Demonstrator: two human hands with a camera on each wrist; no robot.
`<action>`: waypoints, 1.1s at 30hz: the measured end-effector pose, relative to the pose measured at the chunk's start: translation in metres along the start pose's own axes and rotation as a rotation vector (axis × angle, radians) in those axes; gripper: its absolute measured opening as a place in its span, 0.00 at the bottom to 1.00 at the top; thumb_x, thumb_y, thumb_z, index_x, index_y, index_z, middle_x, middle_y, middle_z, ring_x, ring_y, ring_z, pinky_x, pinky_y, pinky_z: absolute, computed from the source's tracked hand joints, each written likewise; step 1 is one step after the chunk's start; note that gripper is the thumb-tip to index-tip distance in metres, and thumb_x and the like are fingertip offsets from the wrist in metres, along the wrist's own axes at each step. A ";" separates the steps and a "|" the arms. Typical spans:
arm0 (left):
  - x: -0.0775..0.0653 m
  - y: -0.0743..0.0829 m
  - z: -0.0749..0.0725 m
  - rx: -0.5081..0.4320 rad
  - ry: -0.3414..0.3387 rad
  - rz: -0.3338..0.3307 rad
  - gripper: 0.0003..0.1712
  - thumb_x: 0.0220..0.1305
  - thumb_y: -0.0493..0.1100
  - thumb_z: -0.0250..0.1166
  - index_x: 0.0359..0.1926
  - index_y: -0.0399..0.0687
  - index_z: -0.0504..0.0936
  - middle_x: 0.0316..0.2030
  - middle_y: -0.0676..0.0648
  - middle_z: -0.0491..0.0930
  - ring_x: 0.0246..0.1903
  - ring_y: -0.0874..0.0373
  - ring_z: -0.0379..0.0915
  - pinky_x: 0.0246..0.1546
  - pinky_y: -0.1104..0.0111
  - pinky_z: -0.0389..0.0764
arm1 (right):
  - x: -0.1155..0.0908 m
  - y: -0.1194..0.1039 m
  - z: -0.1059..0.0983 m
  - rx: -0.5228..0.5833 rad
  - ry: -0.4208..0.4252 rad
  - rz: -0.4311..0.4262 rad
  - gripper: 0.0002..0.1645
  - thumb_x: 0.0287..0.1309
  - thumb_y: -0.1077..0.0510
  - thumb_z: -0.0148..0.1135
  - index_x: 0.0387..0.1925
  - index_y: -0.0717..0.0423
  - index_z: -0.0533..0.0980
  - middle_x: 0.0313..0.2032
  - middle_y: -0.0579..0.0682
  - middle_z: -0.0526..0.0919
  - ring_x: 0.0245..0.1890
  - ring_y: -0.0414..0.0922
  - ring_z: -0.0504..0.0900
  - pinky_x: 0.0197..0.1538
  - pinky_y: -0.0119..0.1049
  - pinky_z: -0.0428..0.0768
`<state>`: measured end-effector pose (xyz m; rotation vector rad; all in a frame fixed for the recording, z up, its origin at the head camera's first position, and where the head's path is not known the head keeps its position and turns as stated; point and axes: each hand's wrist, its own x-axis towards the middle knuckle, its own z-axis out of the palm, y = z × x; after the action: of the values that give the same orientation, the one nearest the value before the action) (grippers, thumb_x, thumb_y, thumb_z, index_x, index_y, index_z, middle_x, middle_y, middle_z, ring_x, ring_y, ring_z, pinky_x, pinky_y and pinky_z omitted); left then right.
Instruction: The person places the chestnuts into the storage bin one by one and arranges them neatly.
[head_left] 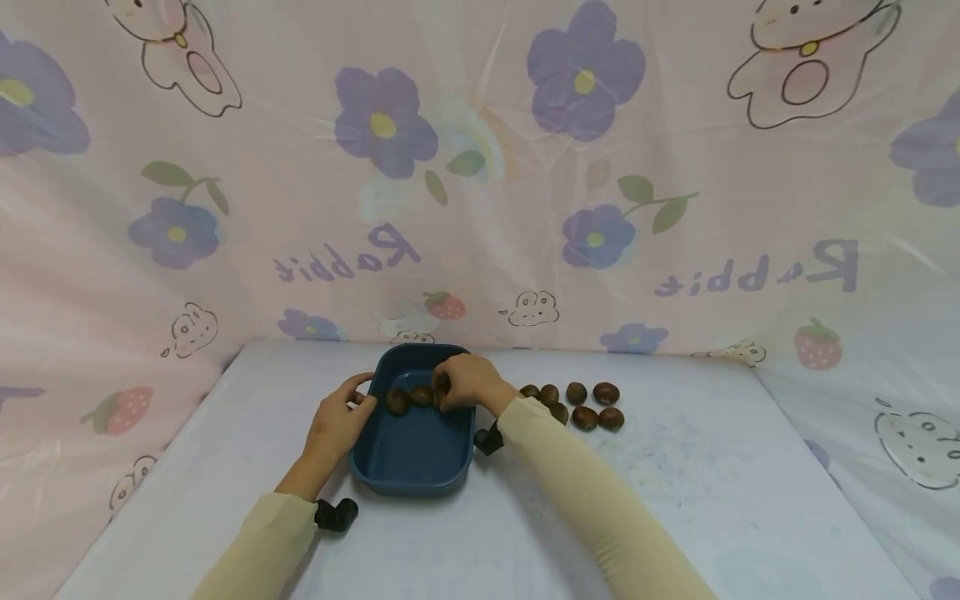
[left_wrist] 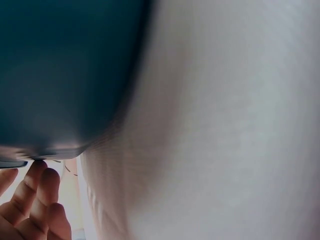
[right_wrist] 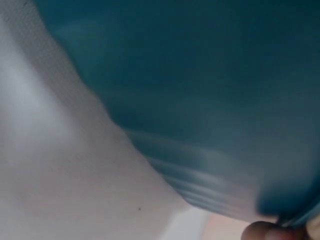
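A dark blue rectangular tray (head_left: pixel 412 454) stands on the white table, with a short row of brown chestnuts (head_left: pixel 398 402) inside it. My left hand (head_left: pixel 337 425) is at the tray's left side, thumb and fingertips right at the rim. In the left wrist view, the fingers (left_wrist: pixel 37 195) lie against the tray's outer wall (left_wrist: pixel 60 80). Reaching over the right rim, my right hand (head_left: pixel 472 382) pinches a chestnut (head_left: pixel 442 385) low inside the tray, at the row's right end. Its fingers partly cover that chestnut. The right wrist view is mostly filled by the tray's outer wall (right_wrist: pixel 190 90).
Several loose chestnuts (head_left: pixel 585 417) lie on the table (head_left: pixel 712 467) right of the tray, some partly behind the right forearm. A patterned curtain (head_left: pixel 480 208) hangs behind and along the sides. Each wrist carries a small black camera (head_left: pixel 337 515).
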<state>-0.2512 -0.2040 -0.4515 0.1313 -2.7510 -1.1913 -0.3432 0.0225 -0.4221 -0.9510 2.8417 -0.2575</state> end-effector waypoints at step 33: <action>0.000 -0.001 0.002 0.008 0.006 0.008 0.26 0.65 0.49 0.55 0.65 0.59 0.71 0.38 0.46 0.81 0.30 0.55 0.72 0.30 0.67 0.70 | -0.004 0.000 0.000 0.085 0.036 -0.022 0.21 0.47 0.50 0.72 0.46 0.41 0.81 0.50 0.44 0.82 0.46 0.42 0.78 0.49 0.39 0.78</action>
<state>-0.2513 -0.2037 -0.4534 0.1251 -2.7484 -1.1767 -0.3399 0.0254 -0.4220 -0.9701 2.8286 -0.3982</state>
